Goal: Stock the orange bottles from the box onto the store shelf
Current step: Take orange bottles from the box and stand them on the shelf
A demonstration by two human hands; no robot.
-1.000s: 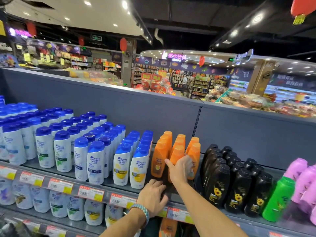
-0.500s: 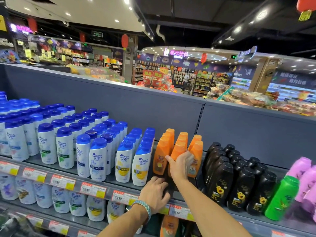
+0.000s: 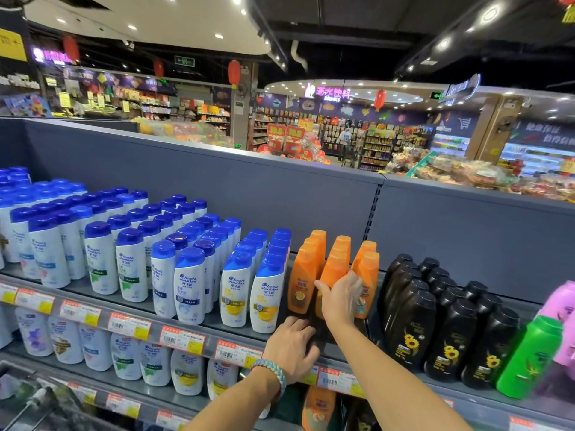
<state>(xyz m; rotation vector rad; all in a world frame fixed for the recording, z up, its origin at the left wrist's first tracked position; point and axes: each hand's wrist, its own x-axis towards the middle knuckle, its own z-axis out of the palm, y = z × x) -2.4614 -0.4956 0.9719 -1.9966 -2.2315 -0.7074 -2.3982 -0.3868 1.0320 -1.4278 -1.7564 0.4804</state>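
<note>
Head view: right hand (image 3: pixel 340 298) wrapped around the front middle orange bottle (image 3: pixel 333 275), upright near the shelf (image 3: pixel 186 318) front edge. Left hand (image 3: pixel 291 348) half-curled on the shelf lip just below-left, grip contents unclear. Right is nearer; box unseen.

The bottle rows (image 3: pixel 334 269) stand three abreast on the shelf (image 3: pixel 174 320), running from its front toward the back panel (image 3: pixel 249 194), with the capped bottles (image 3: pixel 186 275) in ranks to their left and the sunflower bottles (image 3: pixel 435 318) to their right. The right hand (image 3: pixel 340 295) wraps the front bottle of the middle row; the left hand (image 3: pixel 291 348) rests nearer, at the shelf's front edge, just above the price tags (image 3: pixel 180 339). Beneath lies a lower shelf (image 3: pixel 130 390) carrying further bottles
</note>
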